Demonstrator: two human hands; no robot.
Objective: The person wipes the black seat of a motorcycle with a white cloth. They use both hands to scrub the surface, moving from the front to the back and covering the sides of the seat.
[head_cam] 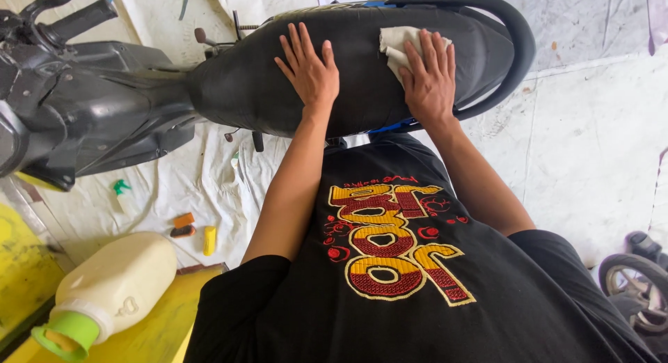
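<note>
A black scooter seat (362, 91) stretches across the top of the head view. My left hand (309, 70) lies flat on the seat's middle, fingers spread, holding nothing. My right hand (428, 74) presses a crumpled white cloth (400, 43) against the seat further right, near the black grab rail (511, 43). My black shirt with a red and yellow embroidered design fills the lower middle.
The scooter's black body and handlebar (76, 22) sit at the upper left. A cream jug with a green cap (104, 293) lies on a yellow surface at lower left. Small orange and yellow items (191, 231) lie on the white floor sheet. A wheel (637, 286) shows at right.
</note>
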